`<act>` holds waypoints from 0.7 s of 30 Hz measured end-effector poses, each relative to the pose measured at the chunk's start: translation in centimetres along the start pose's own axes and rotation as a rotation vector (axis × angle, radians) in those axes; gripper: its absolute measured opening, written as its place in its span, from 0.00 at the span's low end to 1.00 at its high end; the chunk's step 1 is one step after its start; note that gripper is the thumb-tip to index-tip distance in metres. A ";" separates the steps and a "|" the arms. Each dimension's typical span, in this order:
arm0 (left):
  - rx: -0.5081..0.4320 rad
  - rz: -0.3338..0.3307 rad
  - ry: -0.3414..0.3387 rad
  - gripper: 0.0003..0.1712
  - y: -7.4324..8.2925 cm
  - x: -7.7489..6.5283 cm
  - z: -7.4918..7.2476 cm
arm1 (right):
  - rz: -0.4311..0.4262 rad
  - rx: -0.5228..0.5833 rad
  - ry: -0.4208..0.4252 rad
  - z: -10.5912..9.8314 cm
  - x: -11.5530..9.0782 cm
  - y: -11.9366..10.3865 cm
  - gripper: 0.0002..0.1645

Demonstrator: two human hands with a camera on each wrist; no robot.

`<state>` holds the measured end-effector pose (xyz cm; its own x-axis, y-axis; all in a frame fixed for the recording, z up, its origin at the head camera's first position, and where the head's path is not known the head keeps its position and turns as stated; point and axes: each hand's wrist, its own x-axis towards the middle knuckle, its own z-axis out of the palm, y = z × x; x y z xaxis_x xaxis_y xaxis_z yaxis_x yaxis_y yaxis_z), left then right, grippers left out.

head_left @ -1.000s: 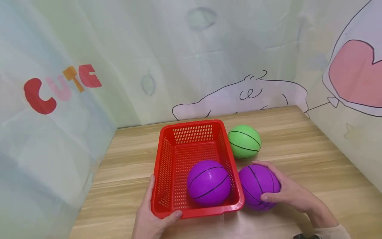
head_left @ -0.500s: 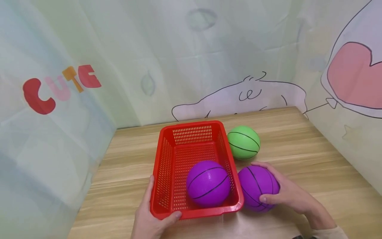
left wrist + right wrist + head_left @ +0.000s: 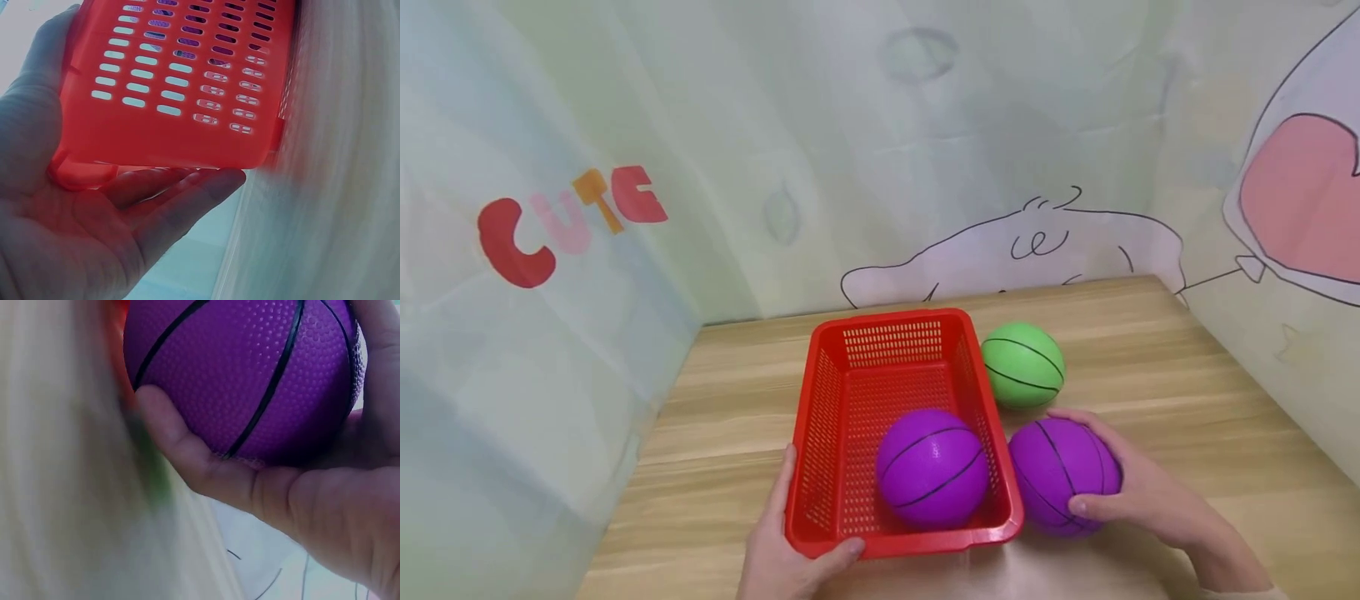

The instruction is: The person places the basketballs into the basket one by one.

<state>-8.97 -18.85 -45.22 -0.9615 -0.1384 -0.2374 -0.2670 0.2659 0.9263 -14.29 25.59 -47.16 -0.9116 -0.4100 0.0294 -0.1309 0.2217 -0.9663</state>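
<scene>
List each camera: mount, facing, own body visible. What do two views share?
Head: on the head, facing forward and down at the red basket, held purple ball and green ball; left hand and right hand show.
Left wrist: on that wrist, facing the basket's slotted wall; left hand shows.
Right wrist: on that wrist, facing the held purple ball; right hand shows.
Shared: head and right wrist, that ball.

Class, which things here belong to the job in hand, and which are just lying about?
Likely the job's:
red perforated plastic basket, left hand gripping it
purple ball with black lines, right hand holding it
second purple ball, inside the basket

Likely lying about:
green ball with black lines, in neither hand
pale printed backdrop
</scene>
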 end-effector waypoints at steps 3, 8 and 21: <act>0.010 -0.003 0.008 0.80 0.0 0.0 0.2 | -0.011 -0.056 0.027 -0.8 -0.3 -0.9 0.60; 0.006 0.011 0.007 0.79 0.0 -0.1 0.2 | -0.086 -0.160 0.074 -2.4 -0.2 -3.0 0.63; 0.026 0.016 0.012 0.80 0.0 -0.1 0.0 | -0.160 -0.271 0.242 -6.9 0.9 -8.3 0.75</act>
<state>-8.85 -18.81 -45.18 -0.9648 -0.1454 -0.2193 -0.2537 0.2930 0.9219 -16.71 29.46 -37.37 -0.9326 -0.2454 0.2645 -0.3472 0.4107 -0.8431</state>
